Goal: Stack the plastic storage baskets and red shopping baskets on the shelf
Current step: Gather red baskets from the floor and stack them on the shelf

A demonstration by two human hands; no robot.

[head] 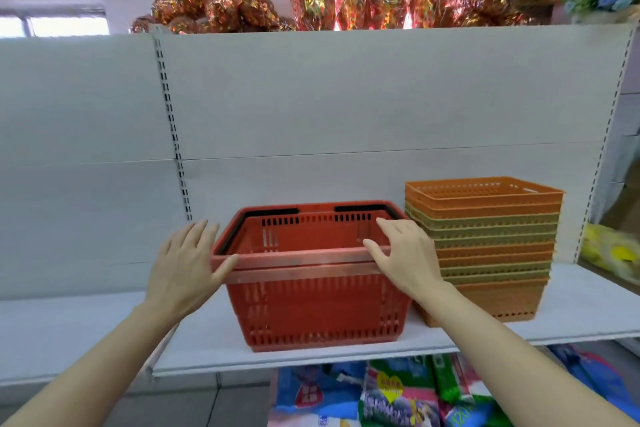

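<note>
Two red shopping baskets [320,308] sit nested on the white shelf [104,329], their black handles folded down at the back rim. To their right stands a stack of several orange and olive plastic storage baskets [485,246]. My left hand [185,270] is open at the left end of the red baskets' front rim, thumb touching it. At the right end of the same rim my right hand [405,256] is spread, thumb at the rim. Neither hand grips anything.
A white back panel with slotted uprights [173,135] rises behind the shelf. Foil-wrapped red and gold packages [311,7] sit on top. Colourful packets [398,395] lie below the shelf. Yellow goods [613,250] are on the neighbouring shelf at right.
</note>
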